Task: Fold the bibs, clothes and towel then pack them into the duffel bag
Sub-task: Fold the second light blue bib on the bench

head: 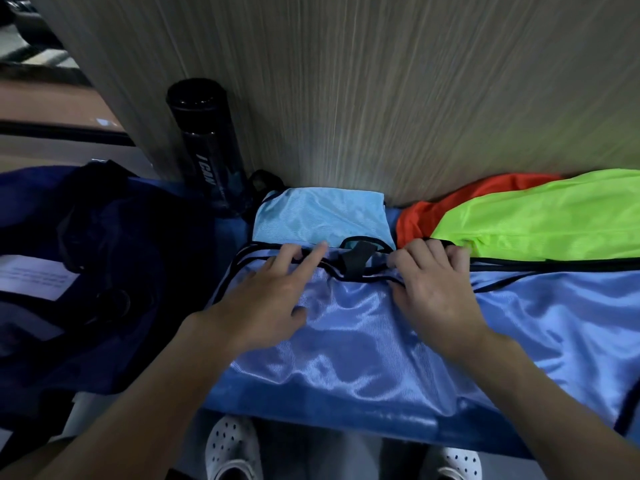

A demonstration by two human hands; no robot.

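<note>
Nearest me, white clogs [232, 448] under the table edge. Blue bib [346, 341] spread flat. Left hand [273, 292] rests on it, fingers straight and apart. Right hand [436, 289] curls its fingers over the bib's black-trimmed top edge. Beyond: folded pale-blue bib [318, 216], orange bib [426, 209], green bib [540, 216]. Duffel bag [121, 271] lies left, black bottle [207, 150] behind it.

The spread bib [346, 341] lies under the fingers of the left hand [273, 299] and the right hand [433, 289]. Just past the fingertips lies the folded bib [322, 216], against the wall [381, 98]. Right of the right fingers, the top bib [540, 216] lies on the bottom bib [419, 216]. Left of the left fingers sits the duffel bag [114, 254], and the bottle [207, 150] stands behind it
</note>
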